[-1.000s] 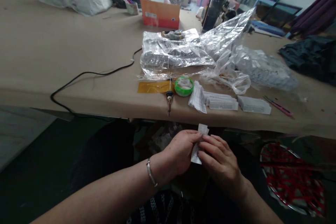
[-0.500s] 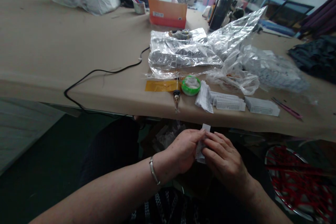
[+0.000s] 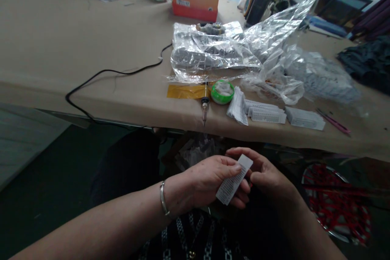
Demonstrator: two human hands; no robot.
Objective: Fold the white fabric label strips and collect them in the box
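Observation:
My left hand (image 3: pixel 213 176) grips a thin white printed label (image 3: pixel 233 183), thumb across its face and fingers beneath it; a doubled lower edge suggests more than one layer. Just beyond the label's upper right side is my right hand (image 3: pixel 265 172), its index finger stretched behind the label and thumb apart. Part of its fingers is hidden. On the table edge above lie a fanned bundle of white slips (image 3: pixel 237 107), a row of printed labels (image 3: pixel 266 113) and another label stack (image 3: pixel 304 118).
A soldering iron (image 3: pixel 205 105) points over the table edge, its black cord (image 3: pixel 106 71) trailing left. Beside it stand a green round tub (image 3: pixel 222 92) and amber film (image 3: pixel 184 92). Pink tweezers (image 3: pixel 335 122) lie right. Plastic bags (image 3: pixel 213 50) and an orange box (image 3: pixel 195 2) sit behind.
The label has turned and tilted so its printed face shows. My right hand has drawn away from covering it, while my left hand keeps hold. The view has shifted slightly downward.

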